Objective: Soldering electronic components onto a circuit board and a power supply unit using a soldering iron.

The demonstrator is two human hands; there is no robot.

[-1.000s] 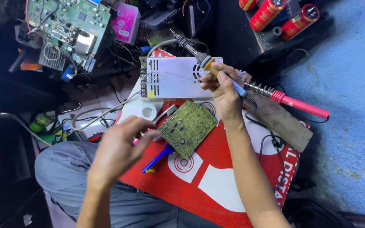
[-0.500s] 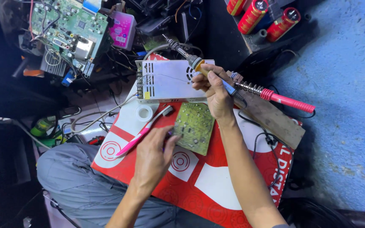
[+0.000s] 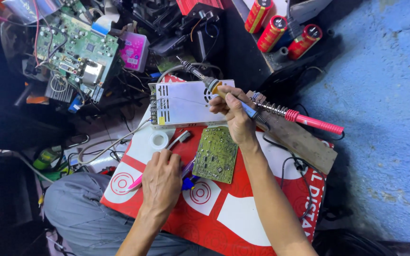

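Circuit board [image 3: 216, 154] on red board [image 3: 243, 223]

I count three red capacitors [image 3: 281, 29] up top, two green boards, the small one [image 3: 217, 154] and the big one [image 3: 74, 52], one white power supply [image 3: 186, 103], one solder roll [image 3: 158, 140], two hands, left [image 3: 161, 182] and right [image 3: 232, 114].

The left hand [image 3: 161, 178] lies palm-down, fingers curled; the right hand [image 3: 233, 114] is raised, fist closed, forearm extended.

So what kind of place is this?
Probably a small electronics repair bench: the right hand holds a soldering iron, a green circuit board lies on the red work surface, and a metal power supply sits behind.
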